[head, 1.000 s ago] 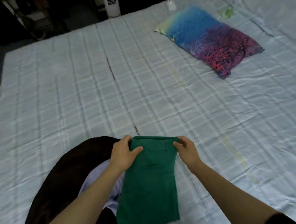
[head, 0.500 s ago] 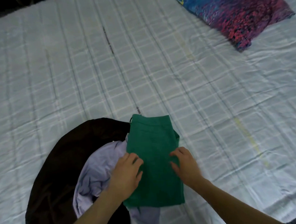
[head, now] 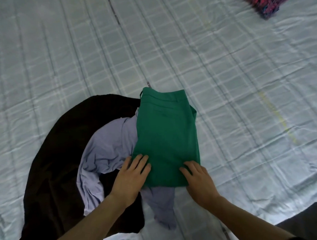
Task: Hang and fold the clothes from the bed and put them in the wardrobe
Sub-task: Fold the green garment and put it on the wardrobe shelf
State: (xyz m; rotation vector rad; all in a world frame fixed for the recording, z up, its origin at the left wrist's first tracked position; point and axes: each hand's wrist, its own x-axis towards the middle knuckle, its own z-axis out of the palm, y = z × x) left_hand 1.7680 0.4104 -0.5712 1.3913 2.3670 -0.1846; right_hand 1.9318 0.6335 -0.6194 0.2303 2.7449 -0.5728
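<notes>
Both hands have slid down from the waistband to the near edge of the folded green trousers [head: 166, 137]. From the left — a black garment [head: 53, 168], a lilac garment [head: 108, 148], then the left hand [head: 130, 178] and right hand [head: 199, 181], fingers flat, pressing the trousers onto the checked bedsheet [head: 242, 81], gripping nothing.

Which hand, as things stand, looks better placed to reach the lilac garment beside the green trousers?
Probably the left hand: it rests at the green trousers' near-left corner, right beside the lilac garment, which lies uncovered there.
</notes>
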